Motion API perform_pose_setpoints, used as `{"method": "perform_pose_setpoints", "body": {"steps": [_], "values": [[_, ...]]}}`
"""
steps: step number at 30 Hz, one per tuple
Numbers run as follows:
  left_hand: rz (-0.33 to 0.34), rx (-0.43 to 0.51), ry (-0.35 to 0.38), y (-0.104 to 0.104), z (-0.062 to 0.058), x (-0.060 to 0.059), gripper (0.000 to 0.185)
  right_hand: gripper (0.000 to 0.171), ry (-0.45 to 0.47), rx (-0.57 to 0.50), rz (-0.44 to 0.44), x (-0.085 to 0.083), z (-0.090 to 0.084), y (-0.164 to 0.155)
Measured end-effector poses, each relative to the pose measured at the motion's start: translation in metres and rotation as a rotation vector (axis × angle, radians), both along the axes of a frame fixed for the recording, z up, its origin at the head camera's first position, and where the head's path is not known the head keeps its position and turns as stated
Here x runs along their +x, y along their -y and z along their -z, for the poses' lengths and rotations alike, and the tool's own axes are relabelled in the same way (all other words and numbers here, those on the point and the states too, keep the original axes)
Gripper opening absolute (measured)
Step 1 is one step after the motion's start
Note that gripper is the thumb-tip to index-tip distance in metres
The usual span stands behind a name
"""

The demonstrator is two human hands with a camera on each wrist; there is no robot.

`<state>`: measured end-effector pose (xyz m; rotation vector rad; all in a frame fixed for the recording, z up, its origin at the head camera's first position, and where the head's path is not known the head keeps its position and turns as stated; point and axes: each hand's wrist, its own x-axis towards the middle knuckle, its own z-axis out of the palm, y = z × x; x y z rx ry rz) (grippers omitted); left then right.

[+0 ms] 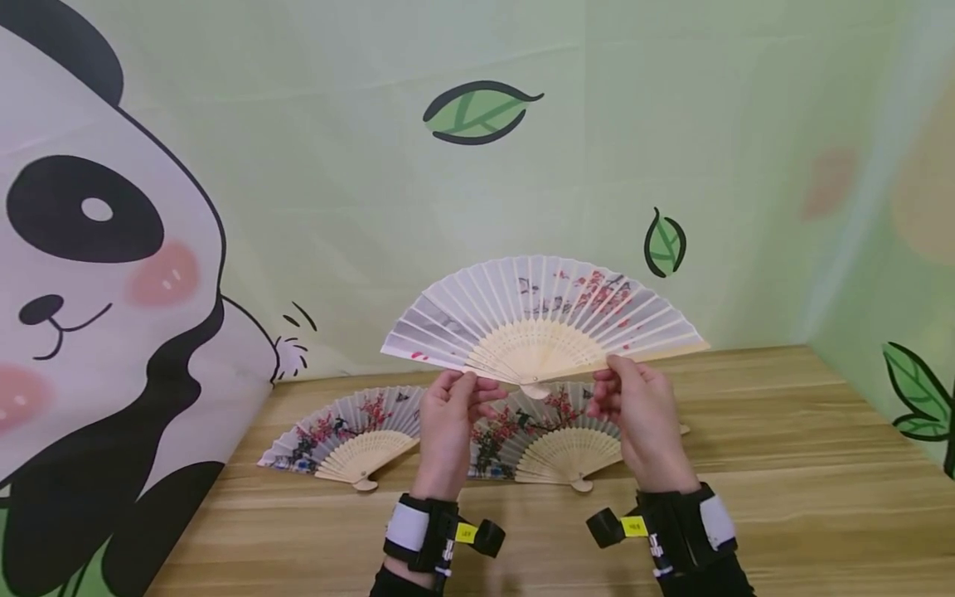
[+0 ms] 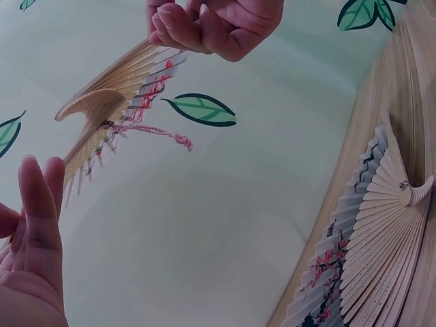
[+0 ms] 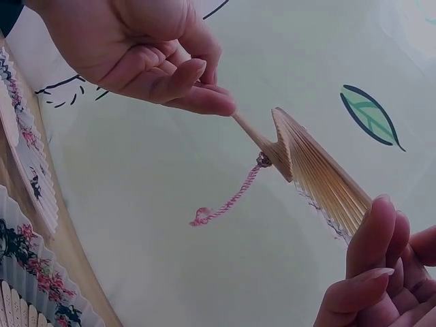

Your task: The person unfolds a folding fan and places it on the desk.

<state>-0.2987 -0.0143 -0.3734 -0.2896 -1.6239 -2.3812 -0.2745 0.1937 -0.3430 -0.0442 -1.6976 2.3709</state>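
Observation:
A spread folding fan (image 1: pixel 537 319), white with red blossoms and pale wooden ribs, is held up above the table between both hands. My left hand (image 1: pixel 448 423) pinches its lower left edge, thumb in front and fingers behind. On the other side my right hand (image 1: pixel 645 414) pinches the lower right edge the same way. A pink braided cord (image 2: pixel 153 131) hangs from the fan's pivot, seen in both wrist views. Below, a second open fan (image 1: pixel 567 452) with a blossom print lies on the table, partly hidden by the hands.
Another open fan (image 1: pixel 373 452) with red blossoms lies on the left of the wooden table (image 1: pixel 783 464). A pale green printed backdrop (image 1: pixel 336 166) with leaves and a large panda (image 1: pixel 82 274) stands behind and along the left side.

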Motion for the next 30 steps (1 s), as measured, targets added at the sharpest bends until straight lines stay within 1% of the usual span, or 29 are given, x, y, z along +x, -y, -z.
{"method": "perform_pose_setpoints", "body": {"steps": [10, 17, 21, 27, 30], "values": [[-0.03, 0.028, -0.006, -0.005, -0.001, 0.0, 0.012, 0.029, 0.009, -0.019, -0.003, 0.001, -0.001, 0.0], [-0.045, 0.025, 0.005, -0.007, 0.001, 0.0, 0.012, 0.029, 0.009, -0.023, -0.014, 0.001, -0.001, -0.001], [-0.027, 0.03, 0.002, -0.008, 0.002, 0.001, 0.011, 0.03, 0.001, -0.036, -0.038, 0.002, -0.002, -0.004], [0.018, 0.019, 0.009, -0.01, 0.003, 0.002, 0.014, 0.029, -0.013, -0.057, -0.058, 0.002, -0.004, -0.009], [0.047, 0.038, 0.018, -0.011, 0.004, 0.003, 0.014, 0.028, -0.014, -0.052, -0.061, 0.002, -0.005, -0.013]]}}
